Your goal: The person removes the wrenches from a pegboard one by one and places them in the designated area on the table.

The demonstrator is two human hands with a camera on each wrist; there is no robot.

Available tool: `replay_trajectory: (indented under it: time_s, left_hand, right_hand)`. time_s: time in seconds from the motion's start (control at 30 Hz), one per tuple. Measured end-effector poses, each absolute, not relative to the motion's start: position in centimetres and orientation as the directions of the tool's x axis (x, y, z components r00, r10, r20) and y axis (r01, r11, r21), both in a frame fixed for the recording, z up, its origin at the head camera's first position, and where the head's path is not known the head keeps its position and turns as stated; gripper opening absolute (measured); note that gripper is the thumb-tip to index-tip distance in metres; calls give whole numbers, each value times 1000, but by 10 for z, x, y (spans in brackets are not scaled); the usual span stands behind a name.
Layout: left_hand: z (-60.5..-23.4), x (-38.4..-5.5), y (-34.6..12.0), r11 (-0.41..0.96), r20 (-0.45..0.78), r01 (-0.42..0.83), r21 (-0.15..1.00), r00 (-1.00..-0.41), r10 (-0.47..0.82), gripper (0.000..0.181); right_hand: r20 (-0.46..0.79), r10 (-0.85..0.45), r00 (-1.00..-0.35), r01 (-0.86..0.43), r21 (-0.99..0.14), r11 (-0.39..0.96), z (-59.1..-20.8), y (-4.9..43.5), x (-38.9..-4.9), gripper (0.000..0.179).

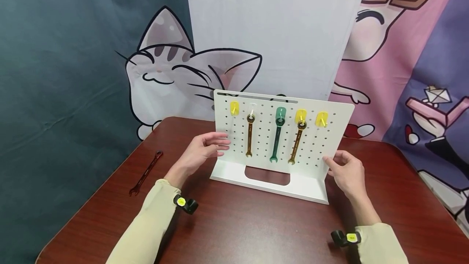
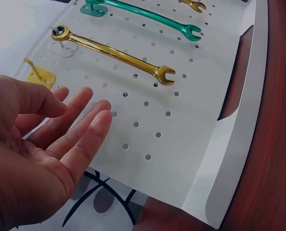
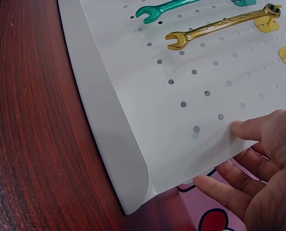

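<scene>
A white pegboard (image 1: 267, 141) stands upright on its own base. Three combination wrenches hang from its hooks: a gold wrench (image 1: 250, 135) on the left, a green wrench (image 1: 277, 139) in the middle and another gold wrench (image 1: 297, 142) to the right. At the board's left edge is my left hand (image 1: 205, 148), its fingers extended and loosely spread, holding nothing; in the left wrist view its fingertips (image 2: 100, 124) show in front of the board. My right hand (image 1: 346, 171) grips the right edge, thumb (image 3: 251, 129) on the front face and fingers at the back.
A dark reddish wrench (image 1: 146, 173) lies on the brown table (image 1: 253, 227), left of my left arm. Yellow hooks (image 1: 234, 108) at the board's left and right ends carry no wrench. Behind the table hangs a cartoon-printed cloth (image 1: 278, 31).
</scene>
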State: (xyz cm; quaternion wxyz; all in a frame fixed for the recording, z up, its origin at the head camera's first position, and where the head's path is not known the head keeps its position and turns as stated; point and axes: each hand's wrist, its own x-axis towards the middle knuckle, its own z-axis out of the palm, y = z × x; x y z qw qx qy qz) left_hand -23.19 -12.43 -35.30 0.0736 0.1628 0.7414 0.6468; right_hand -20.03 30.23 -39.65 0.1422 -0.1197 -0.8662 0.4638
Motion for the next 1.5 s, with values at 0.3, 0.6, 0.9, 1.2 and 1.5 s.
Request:
replay_trajectory:
  time_s: [0.3, 0.6, 0.9, 1.2, 1.5]
  left_hand:
    - [-352, -233, -116, 99, 113, 156, 983, -931, 346, 48]
    - [-352, -234, -112, 79, 119, 158, 984, -924, 363, 48]
    - [-351, -235, -107, 80, 129, 170, 982, -921, 369, 49]
    - [-351, -239, -100, 46, 150, 181, 982, -909, 388, 50]
    - [-352, -241, -92, 35, 166, 197, 980, -899, 404, 52]
  right_hand:
    - [134, 344, -929, 75, -843, 533, -397, 303, -200, 41]
    - [149, 342, -928, 62, -842, 535, -397, 302, -199, 38]
    - [148, 340, -929, 65, -838, 542, -398, 302, -198, 38]
    - [159, 340, -927, 55, -839, 542, -396, 301, -199, 37]
    - [128, 345, -930, 82, -842, 534, -398, 302, -199, 40]
